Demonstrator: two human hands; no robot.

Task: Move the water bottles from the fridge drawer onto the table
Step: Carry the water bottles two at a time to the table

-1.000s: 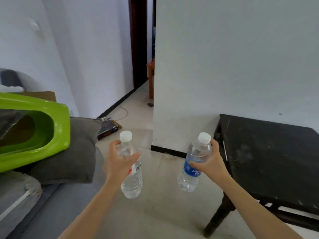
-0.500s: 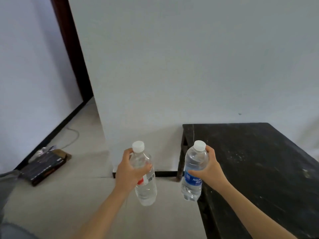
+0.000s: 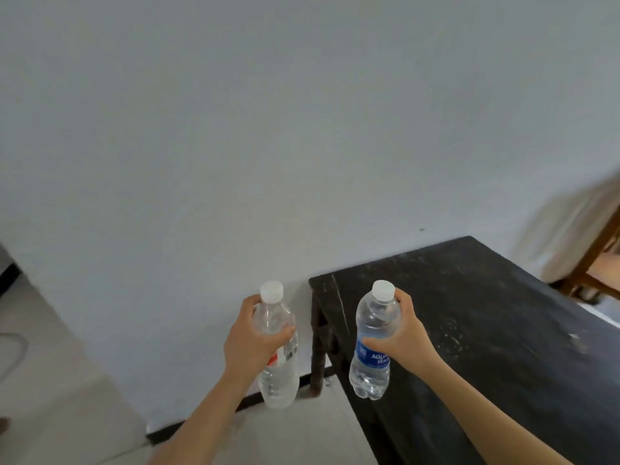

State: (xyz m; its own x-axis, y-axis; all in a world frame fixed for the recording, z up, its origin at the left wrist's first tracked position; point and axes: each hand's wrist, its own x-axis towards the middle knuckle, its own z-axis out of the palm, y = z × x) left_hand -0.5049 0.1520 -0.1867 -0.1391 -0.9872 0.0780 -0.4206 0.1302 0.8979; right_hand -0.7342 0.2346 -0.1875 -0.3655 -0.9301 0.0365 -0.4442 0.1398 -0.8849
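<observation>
**White wall, black table, 2 bottles in the air**

Pale wall (image 3: 302,129) fills most of the view. Against it stands the dark, scuffed table (image 3: 486,330), with light floor (image 3: 50,380) to its left and part of a wooden chair (image 3: 593,263) at the far right.

The person holds 1 bottle in each hand, upright and well apart, probably so both can be set down base first without knocking together. The left hand (image 3: 250,344) has its fingers curled round the upper body of the red-label bottle (image 3: 280,384), which hangs over the floor just left of the table leg (image 3: 318,347). The right hand (image 3: 404,333) wraps the shoulder of the blue-label bottle (image 3: 370,360), thumb across the front. That bottle hangs at the table's left edge. Neither one rests on the tabletop yet.

Both bottles are clear plastic with ribbed bases, and the liquid inside looks clear. The red-label one is slimmer and shows a barcode. Each has a white cap (image 3: 271,292) screwed on, so spilling seems unlikely. The high grips leave the bases free for landing.
</observation>
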